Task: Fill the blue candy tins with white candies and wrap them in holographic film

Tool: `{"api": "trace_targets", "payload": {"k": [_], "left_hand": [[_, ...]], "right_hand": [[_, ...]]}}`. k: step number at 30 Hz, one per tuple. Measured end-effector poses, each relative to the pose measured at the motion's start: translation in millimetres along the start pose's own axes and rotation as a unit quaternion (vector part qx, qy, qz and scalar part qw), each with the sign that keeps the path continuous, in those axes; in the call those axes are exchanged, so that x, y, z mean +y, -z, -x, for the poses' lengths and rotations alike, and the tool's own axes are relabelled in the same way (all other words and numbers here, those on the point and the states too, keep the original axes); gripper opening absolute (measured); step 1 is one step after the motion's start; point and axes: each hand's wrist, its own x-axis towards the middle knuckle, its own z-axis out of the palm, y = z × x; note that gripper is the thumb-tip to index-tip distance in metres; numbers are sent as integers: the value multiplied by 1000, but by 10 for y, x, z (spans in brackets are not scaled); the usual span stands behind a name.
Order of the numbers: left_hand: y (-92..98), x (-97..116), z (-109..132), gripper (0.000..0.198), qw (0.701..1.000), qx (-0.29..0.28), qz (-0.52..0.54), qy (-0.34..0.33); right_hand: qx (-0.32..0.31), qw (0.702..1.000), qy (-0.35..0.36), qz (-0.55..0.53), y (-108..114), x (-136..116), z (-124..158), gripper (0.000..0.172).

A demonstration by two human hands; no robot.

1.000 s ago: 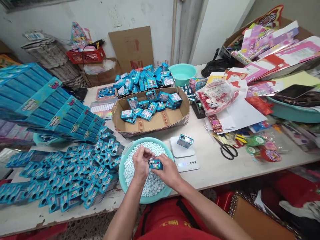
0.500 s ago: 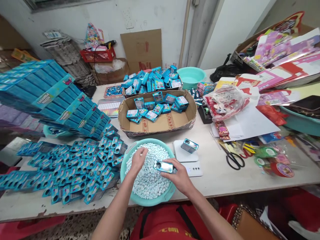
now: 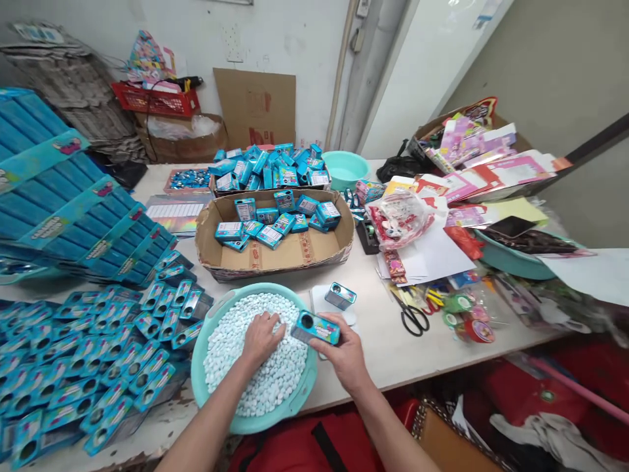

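A turquoise basin (image 3: pixel 197 367) full of small pale blue-white candies (image 3: pixel 230 380) stands at the table's front. My left hand (image 3: pixel 263 337) lies palm down on the candies, its fingers partly spread and the tips sunk among them. Over the basin's right side, my right hand (image 3: pixel 346 354) grips a blue candy box (image 3: pixel 317 328) between thumb and fingers. A dark round hole shows at the box's left end. Just beyond it, another blue box (image 3: pixel 341 295) with a round hole stands on a white scale (image 3: pixel 319 300), partly hidden behind my right hand.
Many blue boxes with round holes (image 3: pixel 113 354) crowd the left, below tall box stacks (image 3: pixel 73 190). Behind the basin, a cut-down carton (image 3: pixel 275 262) holds several blue boxes. Black scissors (image 3: pixel 415 321), a tape dispenser (image 3: pixel 367 237) and papers (image 3: pixel 437 259) lie to the right.
My view has swung to the right. My left hand has come down from above onto the candies, its fingers spreading. The box in my right hand has turned, showing its dark hole and printed side.
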Motion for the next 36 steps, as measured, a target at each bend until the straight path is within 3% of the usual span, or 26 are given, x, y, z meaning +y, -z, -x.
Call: {"api": "trace_targets", "payload": {"k": [5,8,11,14,17,19,23,25,28,36], "left_hand": [[-17,-145,84,14,982,92,134,98],[40,-145,84,20,916,129,335,179],[162,-97,106,31,767,115,562,286],[353,-2,178,33,617,89,720,305],[573,165,266,30,540,94,796,257],[681,300,301,27,531,124,811,211],[744,489,303,21,578,206,774,153],[740,516,291,20,592,238,755,151],[758,515,275,18,588,268,748,151],[846,496,207,22,604,294,719,177]], "right_hand": [[125,987,0,98,808,-206,-155,40],[104,979,37,174,1040,-246,-201,37],[16,986,38,160,838,-167,-129,35],[-41,992,10,122,340,-24,23,33],[-68,989,7,128,-151,110,152,29],[-91,986,18,138,-379,171,192,28],[-126,978,42,163,-591,204,179,31],[-130,974,50,178,-627,176,160,32],[-124,972,61,189,-662,118,148,32],[-112,971,58,203,-712,78,73,32]]}}
